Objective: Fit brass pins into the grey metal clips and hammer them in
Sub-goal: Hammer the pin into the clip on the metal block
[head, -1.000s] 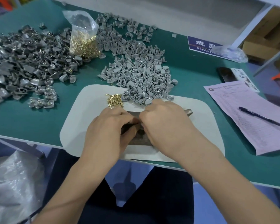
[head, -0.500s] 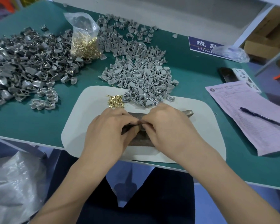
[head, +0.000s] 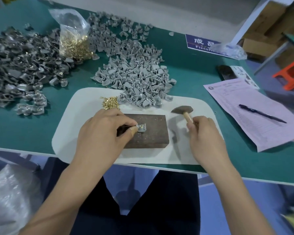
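Note:
My left hand (head: 107, 131) pinches a grey metal clip (head: 141, 128) with a brass pin in it, holding it on top of a dark brown metal block (head: 151, 133). To the right, my right hand (head: 205, 133) grips the wooden handle of a small hammer (head: 182, 110), whose head hangs above the white mat (head: 71, 133), right of the block. A small heap of loose brass pins (head: 109, 102) lies on the mat behind my left hand. Just behind the mat is a pile of light grey clips (head: 136, 78).
A plastic bag of brass pins (head: 73, 39) stands at the back, beside a big heap of darker grey clips (head: 19, 68) on the left. A pink paper form (head: 255, 112) with a pen (head: 261, 113) lies right. A blue sign (head: 200, 42) and a black phone (head: 226, 72) sit behind it.
My hands, which were together over the block, have separated. The right hand moved right and took up the hammer. The left hand stays on the block with the clip now visible.

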